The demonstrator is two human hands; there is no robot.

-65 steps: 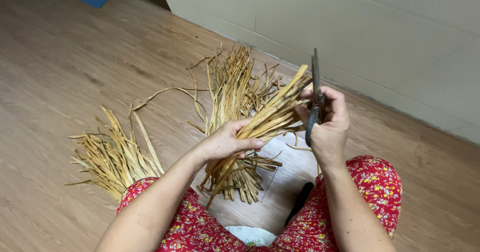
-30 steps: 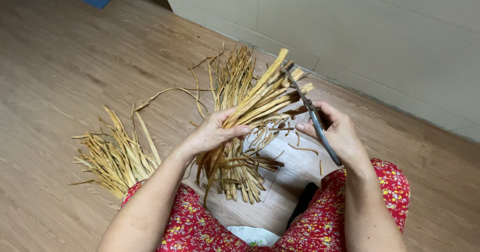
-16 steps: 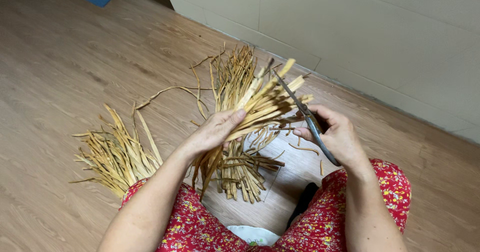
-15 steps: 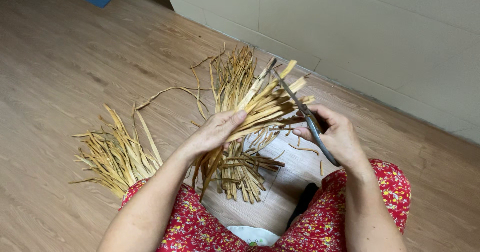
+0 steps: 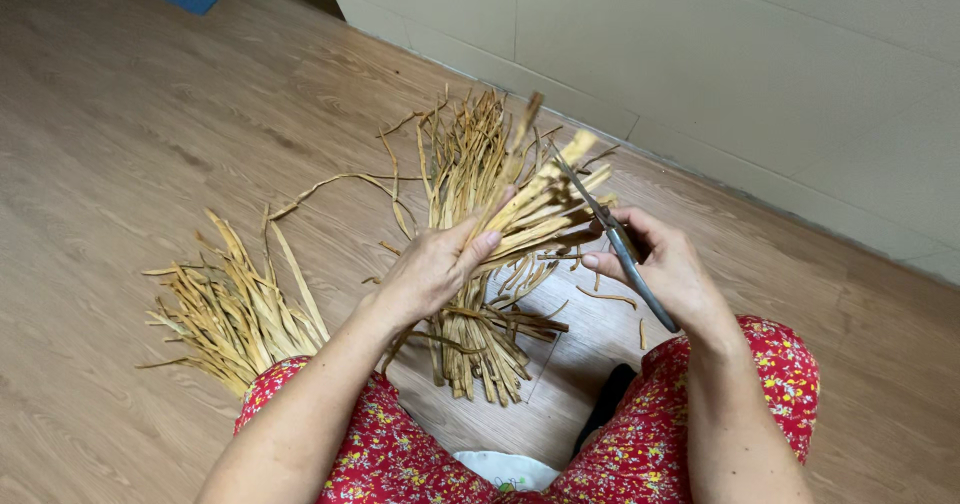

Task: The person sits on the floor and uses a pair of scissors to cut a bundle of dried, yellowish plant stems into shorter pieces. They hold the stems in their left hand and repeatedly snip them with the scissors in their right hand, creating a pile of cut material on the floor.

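Left hand (image 5: 432, 269) is closed around a bunch of dry straw strips (image 5: 535, 214), fingers wrapped over the stalks, tips fanning up and right. Right hand (image 5: 665, 269) grips dark scissors (image 5: 612, 242), fingers curled round the handles; blades point up-left into the fanned tips, touching them. Can't tell how far the blades are parted. Bunch sits raised above a bigger straw pile (image 5: 470, 294) on the wooden floor (image 5: 120, 114), between the knees. Second straw heap (image 5: 235, 309) lies left, apart from the hands. Red floral trousers (image 5: 745, 394) at bottom, pale wall (image 5: 720, 54) behind.
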